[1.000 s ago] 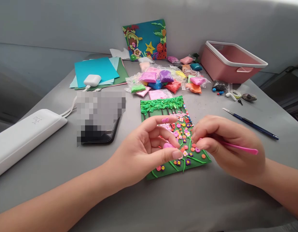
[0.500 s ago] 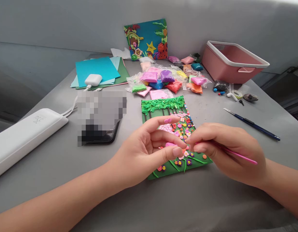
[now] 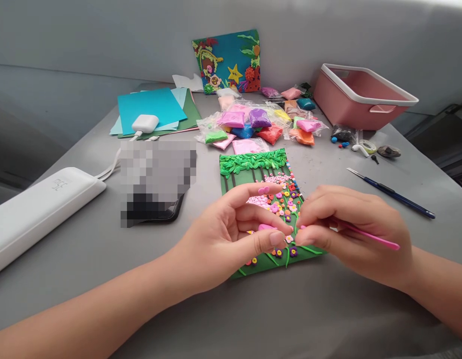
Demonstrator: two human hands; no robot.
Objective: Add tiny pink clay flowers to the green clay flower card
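A green board (image 3: pixel 227 185) covered in clay leaves, stems and many small flowers lies under both hands. Over its left part is my left hand (image 3: pixel 234 234), fingers curled round a piece of pink clay (image 3: pixel 267 227); small pink clay bits (image 3: pixel 263 190) rest on its index finger. My right hand (image 3: pixel 350 229) is closed on a thin pink tool (image 3: pixel 376 239) whose end sticks out to the right. A small bit of pink shows between the right thumb and fingertips, close to the left fingertips.
Bagged colored clay (image 3: pixel 231 119) is piled behind the board, before a sea-scene picture (image 3: pixel 227 57). A pink basket (image 3: pixel 365 99) and craft knife (image 3: pixel 391 193) are right. Colored sheets (image 3: pixel 152 107), a phone (image 3: pixel 174 212) and a white power bank (image 3: pixel 47 212) are left.
My right hand's fingertips have drawn slightly away from the left ones, and the pink tool has shifted a little. The left hand has moved slightly to the right.
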